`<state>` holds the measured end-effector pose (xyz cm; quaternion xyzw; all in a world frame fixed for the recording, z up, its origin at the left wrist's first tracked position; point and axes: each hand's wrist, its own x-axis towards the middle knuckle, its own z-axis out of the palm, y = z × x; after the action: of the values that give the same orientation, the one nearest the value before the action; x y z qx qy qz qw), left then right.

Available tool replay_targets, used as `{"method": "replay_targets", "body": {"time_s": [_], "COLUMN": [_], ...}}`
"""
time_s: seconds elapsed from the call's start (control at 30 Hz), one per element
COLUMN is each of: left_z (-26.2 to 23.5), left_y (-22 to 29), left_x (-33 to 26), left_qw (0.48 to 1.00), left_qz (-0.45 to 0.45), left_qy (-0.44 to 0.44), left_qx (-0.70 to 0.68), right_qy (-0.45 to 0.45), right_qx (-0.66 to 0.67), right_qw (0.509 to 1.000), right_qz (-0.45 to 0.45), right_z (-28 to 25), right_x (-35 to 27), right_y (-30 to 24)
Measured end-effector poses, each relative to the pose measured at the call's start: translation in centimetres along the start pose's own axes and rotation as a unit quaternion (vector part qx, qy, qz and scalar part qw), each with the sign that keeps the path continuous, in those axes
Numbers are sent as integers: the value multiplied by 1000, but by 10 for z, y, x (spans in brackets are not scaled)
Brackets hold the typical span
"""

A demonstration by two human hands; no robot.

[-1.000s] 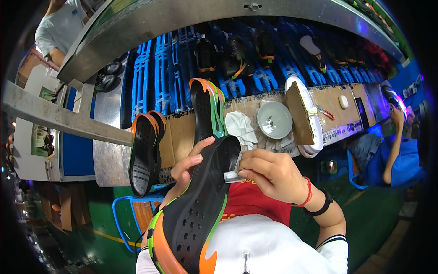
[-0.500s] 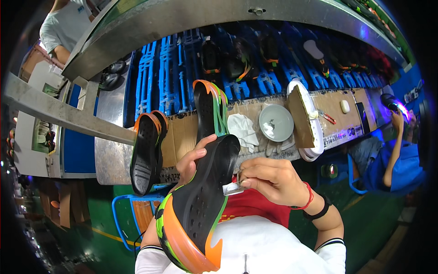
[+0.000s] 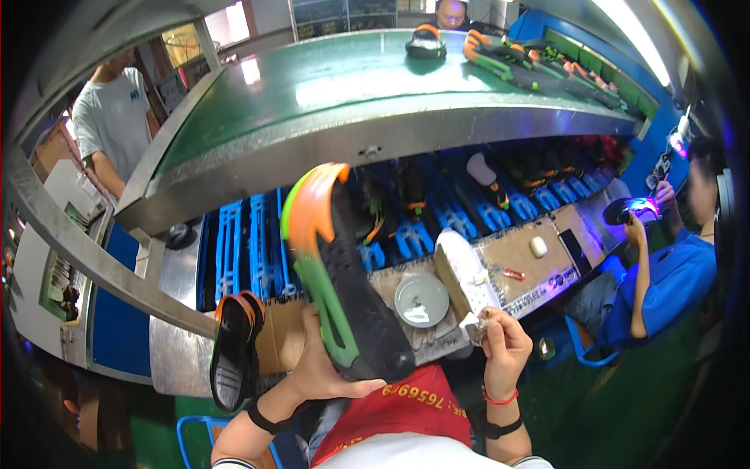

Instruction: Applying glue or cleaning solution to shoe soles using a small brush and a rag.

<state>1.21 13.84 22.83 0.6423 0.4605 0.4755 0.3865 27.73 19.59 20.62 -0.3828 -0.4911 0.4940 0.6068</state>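
My left hand [image 3: 319, 366] is closed around the near, black end of a shoe sole [image 3: 348, 277]. This sole is black with a green side strip and an orange end, and it stands tilted up with the orange end away from me. To the right, my right hand [image 3: 504, 344] pinches a small whitish, flat-ended piece [image 3: 473, 328] whose kind I cannot make out. That piece is apart from the sole, beside the near end of a white shoe-shaped piece [image 3: 469, 266]. Another black and orange sole [image 3: 233, 352] stands at the left.
A grey bowl [image 3: 422, 300] sits on the cardboard-covered bench [image 3: 531, 254], along with a red tool [image 3: 512, 273] and a white oval object [image 3: 538, 247]. Blue racks hold shoes behind. A green conveyor [image 3: 312, 86] runs above; a metal post [image 3: 117, 258] slants at left. A co-worker [image 3: 664, 273] sits right.
The view has tilted up, showing the conveyor. The sole in my left hand now has its orange end away from me. My right hand has moved right, away from the sole.
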Motion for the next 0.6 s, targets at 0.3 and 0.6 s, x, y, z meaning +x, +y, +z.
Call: {"method": "replay_targets", "body": {"time_s": [0.3, 0.6], "left_z": [11, -11], "left_y": [115, 41], "left_x": [208, 63], "left_qw": [894, 982], "left_qz": [33, -25], "left_qy": [54, 101], "left_qx": [-443, 158], "right_qy": [-11, -85], "right_qx": [7, -54], "right_qw": [1000, 995], "right_qz": [12, 7], "right_z": [-6, 2], "right_x": [-10, -17], "right_y": [3, 34]}}
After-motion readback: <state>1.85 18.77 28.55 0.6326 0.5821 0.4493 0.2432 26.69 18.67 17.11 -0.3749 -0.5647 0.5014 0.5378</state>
